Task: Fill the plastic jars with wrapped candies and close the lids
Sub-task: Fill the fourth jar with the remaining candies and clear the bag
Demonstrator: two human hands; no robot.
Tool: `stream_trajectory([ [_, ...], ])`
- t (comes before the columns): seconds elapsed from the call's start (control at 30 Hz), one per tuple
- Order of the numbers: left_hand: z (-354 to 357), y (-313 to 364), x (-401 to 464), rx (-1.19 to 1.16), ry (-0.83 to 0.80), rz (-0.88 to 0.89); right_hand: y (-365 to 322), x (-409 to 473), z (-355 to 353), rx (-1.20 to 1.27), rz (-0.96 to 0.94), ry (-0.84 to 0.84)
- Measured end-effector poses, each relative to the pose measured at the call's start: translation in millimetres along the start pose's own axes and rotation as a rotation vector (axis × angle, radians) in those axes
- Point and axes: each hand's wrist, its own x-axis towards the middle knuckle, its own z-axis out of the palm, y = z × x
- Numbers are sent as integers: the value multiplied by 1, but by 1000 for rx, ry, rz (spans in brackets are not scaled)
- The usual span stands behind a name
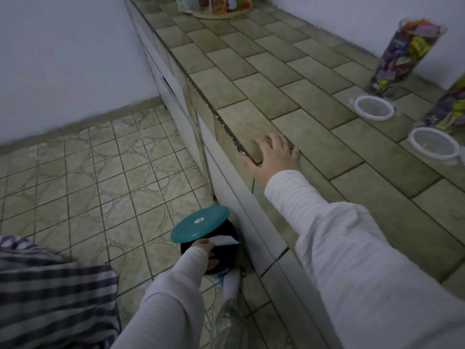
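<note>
Two clear plastic jars full of colourful wrapped candies stand at the counter's right: one jar further back, the other jar cut off by the frame edge. A clear round lid lies in front of the first jar, and a second lid in front of the other. My right hand rests flat on the counter's front edge, fingers spread, holding nothing. Down at the floor, my left hand holds a white and purple packet at the mouth of a dark bin.
The bin's teal lid is tilted up. A crumpled clear plastic bag lies by the cabinet base. A round tray with boxes sits at the counter's far end. Striped cloth fills the lower left.
</note>
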Motion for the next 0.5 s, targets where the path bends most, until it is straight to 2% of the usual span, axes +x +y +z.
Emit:
stream_trajectory([
  [0.07,0,-9,3,75,6,36,0,0,1,1,2,1],
  [0.17,2,-12,1,44,61,58,0,0,2,1,-2,-5],
  [0.5,-7,28,-13,92,91,333,0,-1,1,-18,-1,-9],
])
